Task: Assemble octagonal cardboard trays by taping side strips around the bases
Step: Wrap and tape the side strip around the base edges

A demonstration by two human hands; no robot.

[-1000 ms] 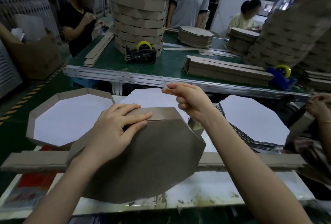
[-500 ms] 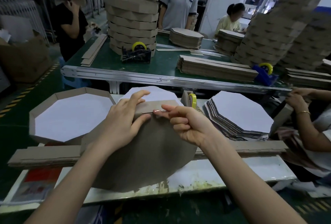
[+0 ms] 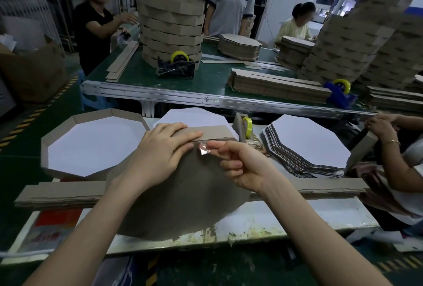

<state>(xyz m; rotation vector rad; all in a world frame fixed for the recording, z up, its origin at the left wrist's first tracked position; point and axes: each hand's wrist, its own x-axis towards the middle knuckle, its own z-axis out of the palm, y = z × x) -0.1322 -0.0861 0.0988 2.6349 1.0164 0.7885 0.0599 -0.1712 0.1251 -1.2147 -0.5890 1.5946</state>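
An octagonal brown tray point(image 3: 183, 198) stands tilted on its edge on the white bench, its brown underside facing me. My left hand point(image 3: 160, 153) presses the side strip point(image 3: 215, 133) against the tray's top edge. My right hand point(image 3: 242, 164) pinches a short piece of clear tape point(image 3: 203, 149) at the seam between strip and base, just right of my left fingertips. A tape dispenser point(image 3: 246, 126) with a yellow-cored roll sits just behind the tray.
A finished tray point(image 3: 59, 139) lies at left, a stack of white-faced octagonal bases point(image 3: 309, 144) at right, flat side strips point(image 3: 61, 194) across the bench. Another person's hand point(image 3: 380, 125) works at far right. Beyond, a green conveyor table point(image 3: 206, 84) carries tray stacks and dispensers.
My right hand came back from the dispenser with a piece of tape and brought it down onto the tray's top seam. My left hand stayed on the strip.
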